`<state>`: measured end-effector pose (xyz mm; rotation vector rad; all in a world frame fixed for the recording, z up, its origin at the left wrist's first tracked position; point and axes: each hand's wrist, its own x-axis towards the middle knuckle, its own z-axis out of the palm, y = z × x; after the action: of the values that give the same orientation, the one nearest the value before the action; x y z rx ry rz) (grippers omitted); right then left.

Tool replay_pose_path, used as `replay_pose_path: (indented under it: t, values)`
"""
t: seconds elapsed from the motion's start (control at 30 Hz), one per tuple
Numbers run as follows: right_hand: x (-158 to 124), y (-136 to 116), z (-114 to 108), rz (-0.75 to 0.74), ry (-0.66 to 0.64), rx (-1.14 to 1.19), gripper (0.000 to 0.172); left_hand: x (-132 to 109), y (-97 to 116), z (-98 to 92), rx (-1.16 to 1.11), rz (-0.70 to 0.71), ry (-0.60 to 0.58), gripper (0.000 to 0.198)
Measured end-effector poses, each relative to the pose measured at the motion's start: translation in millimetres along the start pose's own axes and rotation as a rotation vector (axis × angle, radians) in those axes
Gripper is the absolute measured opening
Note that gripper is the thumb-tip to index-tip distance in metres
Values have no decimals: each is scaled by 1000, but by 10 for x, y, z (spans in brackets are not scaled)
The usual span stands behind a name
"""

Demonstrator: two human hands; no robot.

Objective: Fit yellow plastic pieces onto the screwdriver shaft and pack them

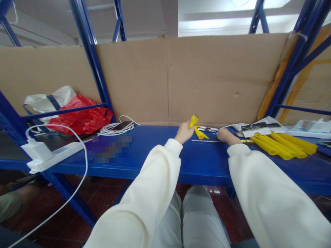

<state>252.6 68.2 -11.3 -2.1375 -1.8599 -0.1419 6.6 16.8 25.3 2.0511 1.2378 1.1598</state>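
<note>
My left hand [184,132] is closed around a short yellow piece [193,120], its upper end sticking out and flaring slightly. Just right of that hand, a yellow strip with a forked end [201,133] lies on the blue table [150,148]. My right hand [227,136] rests low over the table, its fingers curled and mostly hidden; what they hold cannot be made out. A thin metal-looking rod [205,141] runs along the table toward this hand. Small black-and-white items [208,128] lie behind, between both hands.
Several yellow tubes [284,146] lie at the right, beside a black-and-white packet [255,129]. Leftward are a coiled white cable [116,129], a power strip [60,155] with a plugged charger and a red plastic bag [82,115]. Cardboard [207,79] and blue posts [90,51] stand behind.
</note>
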Motion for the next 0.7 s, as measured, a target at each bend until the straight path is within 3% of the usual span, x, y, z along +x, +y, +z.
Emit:
replay_pose_path:
  t: [0.13, 0.3, 0.47, 0.7]
  values:
    - [-46, -72, -83, 21, -13, 18, 24, 5, 85, -77, -413, -303, -32, 13]
    - [-115, -284, -147, -32, 75, 447, 16, -60, 91, -149, -620, -556, -169, 21]
    - [-207, -562, -118, -183, 15, 946, 16, -77, 31, -102, -640, -610, -251, 25]
    - [-309, -715, -68, -259, -150, 1101, 32, -120, 36, -61, -644, -583, -313, 21]
